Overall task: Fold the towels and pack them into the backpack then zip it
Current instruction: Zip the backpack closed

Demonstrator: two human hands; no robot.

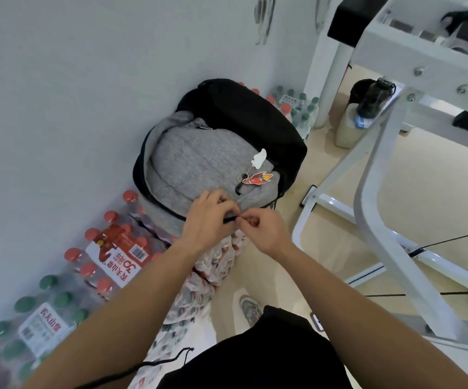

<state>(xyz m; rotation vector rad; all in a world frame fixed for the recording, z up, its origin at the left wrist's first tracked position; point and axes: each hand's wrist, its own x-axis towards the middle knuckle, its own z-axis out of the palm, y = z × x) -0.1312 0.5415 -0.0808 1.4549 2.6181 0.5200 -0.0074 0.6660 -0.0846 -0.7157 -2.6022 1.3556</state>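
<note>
**A:** What do we see, largest first?

**B:** On the right we see the white metal frame (378,153). Left of it, against the wall (58,80), the grey-and-black backpack (204,161) lies on packs of red-capped bottles (115,248).

**A:** And our hands?

**B:** Both are at its near edge. Our left hand (207,220) has curled fingers gripping the grey fabric. Just beside it, our right hand (263,230) pinches the black zip pull (231,219) between thumb and forefinger, with the other fingers tucked in.

**A:** Anything smaller?

**B:** We see a rocket charm (256,178) and a white charm (259,158) on the grey panel, just beyond the hands.
</note>
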